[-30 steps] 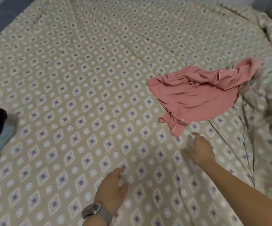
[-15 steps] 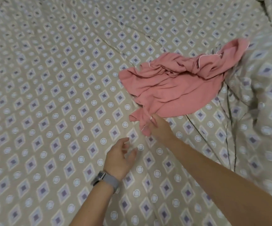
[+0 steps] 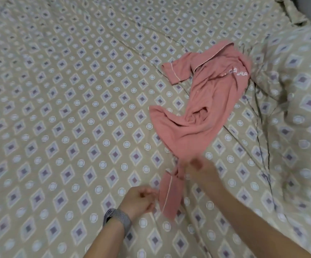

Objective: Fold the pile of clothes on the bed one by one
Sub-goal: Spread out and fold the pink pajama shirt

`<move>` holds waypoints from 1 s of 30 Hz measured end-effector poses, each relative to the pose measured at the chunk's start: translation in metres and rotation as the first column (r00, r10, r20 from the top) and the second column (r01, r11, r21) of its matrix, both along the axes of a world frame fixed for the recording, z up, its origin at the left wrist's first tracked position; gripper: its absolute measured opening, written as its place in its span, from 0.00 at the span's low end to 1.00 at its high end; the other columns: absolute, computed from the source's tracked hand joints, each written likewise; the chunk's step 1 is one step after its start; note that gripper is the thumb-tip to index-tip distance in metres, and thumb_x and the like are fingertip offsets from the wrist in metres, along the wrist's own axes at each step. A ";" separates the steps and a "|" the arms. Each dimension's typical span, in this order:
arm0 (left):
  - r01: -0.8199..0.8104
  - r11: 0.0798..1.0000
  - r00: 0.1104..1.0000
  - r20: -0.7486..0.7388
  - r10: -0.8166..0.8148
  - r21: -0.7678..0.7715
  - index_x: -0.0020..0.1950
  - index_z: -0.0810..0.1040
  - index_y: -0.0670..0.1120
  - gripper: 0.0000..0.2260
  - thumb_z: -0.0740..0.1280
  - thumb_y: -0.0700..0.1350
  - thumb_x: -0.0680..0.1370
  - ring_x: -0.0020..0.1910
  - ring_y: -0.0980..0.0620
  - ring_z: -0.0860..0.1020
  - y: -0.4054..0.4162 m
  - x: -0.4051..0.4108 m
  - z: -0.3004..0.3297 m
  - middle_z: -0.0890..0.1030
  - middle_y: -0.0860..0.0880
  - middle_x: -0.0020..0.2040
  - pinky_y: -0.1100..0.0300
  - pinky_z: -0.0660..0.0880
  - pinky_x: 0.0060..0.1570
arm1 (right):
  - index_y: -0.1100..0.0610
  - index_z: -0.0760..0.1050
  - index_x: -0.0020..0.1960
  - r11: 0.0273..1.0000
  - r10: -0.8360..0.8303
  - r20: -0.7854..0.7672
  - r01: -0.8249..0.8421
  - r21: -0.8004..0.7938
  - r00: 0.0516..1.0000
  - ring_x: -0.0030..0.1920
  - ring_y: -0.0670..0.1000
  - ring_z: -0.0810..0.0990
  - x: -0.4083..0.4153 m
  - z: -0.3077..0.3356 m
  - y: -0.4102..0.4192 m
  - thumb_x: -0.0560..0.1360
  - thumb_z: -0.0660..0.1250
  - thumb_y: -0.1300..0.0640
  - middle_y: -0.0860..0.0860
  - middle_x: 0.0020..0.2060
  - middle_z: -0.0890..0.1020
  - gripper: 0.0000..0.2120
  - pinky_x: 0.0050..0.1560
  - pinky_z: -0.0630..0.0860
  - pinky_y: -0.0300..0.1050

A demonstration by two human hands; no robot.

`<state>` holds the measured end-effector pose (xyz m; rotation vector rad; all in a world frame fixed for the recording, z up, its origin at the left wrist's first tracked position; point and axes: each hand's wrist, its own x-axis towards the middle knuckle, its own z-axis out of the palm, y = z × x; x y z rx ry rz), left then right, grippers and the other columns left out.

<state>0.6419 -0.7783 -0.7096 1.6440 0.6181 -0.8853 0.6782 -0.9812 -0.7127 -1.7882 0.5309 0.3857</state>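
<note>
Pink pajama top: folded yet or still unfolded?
Unfolded. The pink pajama top lies stretched and twisted on the bedsheet, one sleeve splayed, near end held by the right hand.

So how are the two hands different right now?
The left hand has a grey watch on its wrist; the right hand's wrist is bare. The left hand sits nearer the camera, by the pink shirt's lowest end; the right hand is farther up, where the cloth bunches narrow. The left hand looks sharp with curled fingers; the right hand is blurred, so its fingers are hard to make out. Both are at the same shirt on the patterned bedsheet.
</note>
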 end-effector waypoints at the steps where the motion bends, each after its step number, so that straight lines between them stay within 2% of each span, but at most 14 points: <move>1: 0.000 0.999 0.998 0.056 -0.003 0.054 0.42 0.81 0.45 0.05 0.68 0.42 0.77 0.30 0.56 0.76 0.003 -0.006 -0.006 0.79 0.50 0.32 0.63 0.76 0.37 | 0.55 0.76 0.46 0.986 -0.091 0.061 0.099 -0.134 0.994 0.46 0.52 0.80 0.016 -0.006 -0.004 0.68 0.78 0.51 0.52 0.44 0.82 0.15 0.50 0.76 0.48; 4: -0.040 0.989 0.980 0.199 0.011 0.142 0.50 0.79 0.50 0.05 0.70 0.46 0.75 0.43 0.55 0.80 0.004 -0.015 -0.020 0.82 0.51 0.45 0.65 0.77 0.45 | 0.51 0.65 0.69 0.873 -0.037 0.142 0.101 -0.476 0.989 0.66 0.59 0.67 0.062 -0.018 -0.013 0.62 0.81 0.44 0.56 0.66 0.68 0.42 0.65 0.68 0.52; 6: -0.070 0.996 0.965 0.257 0.053 0.056 0.54 0.77 0.48 0.07 0.69 0.43 0.76 0.38 0.60 0.80 -0.001 -0.014 -0.030 0.81 0.50 0.46 0.70 0.75 0.38 | 0.43 0.57 0.75 0.750 0.152 0.147 -0.017 -0.661 0.977 0.73 0.61 0.57 0.085 -0.030 -0.019 0.60 0.79 0.39 0.56 0.74 0.58 0.50 0.69 0.61 0.60; 9: -0.046 0.999 0.927 0.373 0.043 -0.001 0.56 0.76 0.52 0.11 0.71 0.45 0.75 0.39 0.65 0.79 -0.016 -0.003 -0.048 0.81 0.52 0.50 0.70 0.75 0.40 | 0.44 0.63 0.74 0.401 0.486 -0.006 -0.230 -0.887 0.874 0.77 0.61 0.47 0.118 -0.046 -0.031 0.65 0.71 0.32 0.51 0.77 0.52 0.41 0.70 0.56 0.67; 11: 0.008 0.993 0.881 0.470 -0.062 0.115 0.64 0.73 0.51 0.25 0.74 0.55 0.69 0.53 0.60 0.78 -0.031 0.004 -0.061 0.78 0.53 0.58 0.64 0.75 0.54 | 0.49 0.69 0.70 0.253 0.582 -0.098 -0.294 -0.922 0.807 0.77 0.60 0.44 0.130 -0.056 -0.036 0.71 0.64 0.32 0.50 0.77 0.55 0.34 0.69 0.54 0.68; 12: 0.071 0.966 0.839 0.509 -0.192 0.248 0.68 0.70 0.50 0.34 0.73 0.61 0.66 0.59 0.57 0.74 -0.040 0.007 -0.068 0.74 0.54 0.62 0.61 0.72 0.61 | 0.51 0.71 0.68 0.219 0.623 -0.098 -0.293 -0.931 0.776 0.77 0.58 0.46 0.132 -0.062 -0.038 0.73 0.62 0.32 0.50 0.76 0.58 0.31 0.69 0.55 0.66; 14: 0.212 0.767 0.701 0.453 -0.551 0.606 0.74 0.62 0.54 0.41 0.70 0.68 0.65 0.66 0.51 0.66 -0.062 0.006 -0.077 0.67 0.54 0.68 0.56 0.66 0.65 | 0.53 0.76 0.62 0.226 0.683 -0.058 -0.286 -0.931 0.728 0.76 0.56 0.53 0.126 -0.070 -0.042 0.74 0.62 0.34 0.50 0.71 0.67 0.27 0.67 0.59 0.60; 16: 0.164 0.539 0.565 0.369 -0.738 0.826 0.72 0.62 0.59 0.33 0.67 0.67 0.70 0.64 0.47 0.64 -0.080 0.000 -0.087 0.65 0.54 0.68 0.53 0.67 0.60 | 0.53 0.78 0.59 0.259 0.690 -0.026 -0.281 -0.924 0.723 0.70 0.56 0.60 0.110 -0.069 -0.048 0.74 0.63 0.36 0.49 0.66 0.71 0.24 0.64 0.63 0.55; 17: 0.105 0.507 0.538 0.380 -0.752 0.856 0.70 0.65 0.60 0.27 0.64 0.65 0.73 0.62 0.47 0.66 -0.085 -0.003 -0.091 0.67 0.54 0.66 0.52 0.67 0.56 | 0.53 0.79 0.58 0.242 0.683 -0.039 -0.276 -0.930 0.730 0.68 0.57 0.62 0.098 -0.065 -0.051 0.74 0.63 0.36 0.49 0.65 0.72 0.24 0.62 0.65 0.54; 21: 0.141 0.573 0.547 0.419 -0.725 0.807 0.62 0.72 0.57 0.12 0.61 0.54 0.79 0.56 0.46 0.70 -0.086 -0.026 -0.097 0.74 0.52 0.58 0.55 0.71 0.50 | 0.50 0.78 0.58 0.153 0.641 -0.208 -0.388 -0.909 0.739 0.65 0.59 0.62 0.020 -0.051 -0.078 0.71 0.58 0.37 0.50 0.64 0.70 0.24 0.64 0.65 0.54; 23: 0.249 0.619 0.563 0.409 -0.718 0.745 0.53 0.76 0.54 0.07 0.62 0.53 0.78 0.51 0.44 0.75 -0.078 -0.054 -0.085 0.78 0.50 0.50 0.53 0.74 0.48 | 0.48 0.76 0.61 0.131 0.653 -0.380 -0.592 -0.795 0.655 0.70 0.61 0.59 -0.026 -0.037 -0.093 0.63 0.53 0.32 0.52 0.69 0.66 0.34 0.69 0.61 0.58; 25: 0.303 0.599 0.573 0.361 -0.736 0.741 0.45 0.76 0.52 0.04 0.62 0.49 0.76 0.46 0.45 0.77 -0.059 -0.084 -0.063 0.78 0.49 0.44 0.52 0.76 0.47 | 0.49 0.76 0.62 0.179 0.671 -0.417 -0.679 -0.712 0.613 0.69 0.59 0.62 -0.065 -0.006 -0.104 0.57 0.52 0.31 0.52 0.69 0.66 0.40 0.68 0.64 0.56; 27: 0.260 0.556 0.608 0.314 -0.730 0.789 0.43 0.75 0.53 0.06 0.60 0.46 0.77 0.49 0.45 0.77 -0.031 -0.105 -0.036 0.75 0.49 0.44 0.53 0.77 0.48 | 0.52 0.79 0.59 0.257 0.695 -0.295 -0.609 -0.751 0.656 0.65 0.57 0.68 -0.094 0.032 -0.108 0.62 0.54 0.33 0.52 0.62 0.73 0.35 0.64 0.67 0.50; 30: 0.198 0.397 0.691 0.160 -0.705 0.897 0.50 0.76 0.55 0.05 0.64 0.51 0.76 0.61 0.46 0.71 0.015 -0.129 0.012 0.73 0.50 0.54 0.52 0.73 0.56 | 0.57 0.78 0.44 0.492 0.695 0.097 -0.373 -0.786 0.713 0.52 0.56 0.76 -0.131 0.084 -0.098 0.67 0.58 0.39 0.50 0.46 0.79 0.23 0.50 0.69 0.45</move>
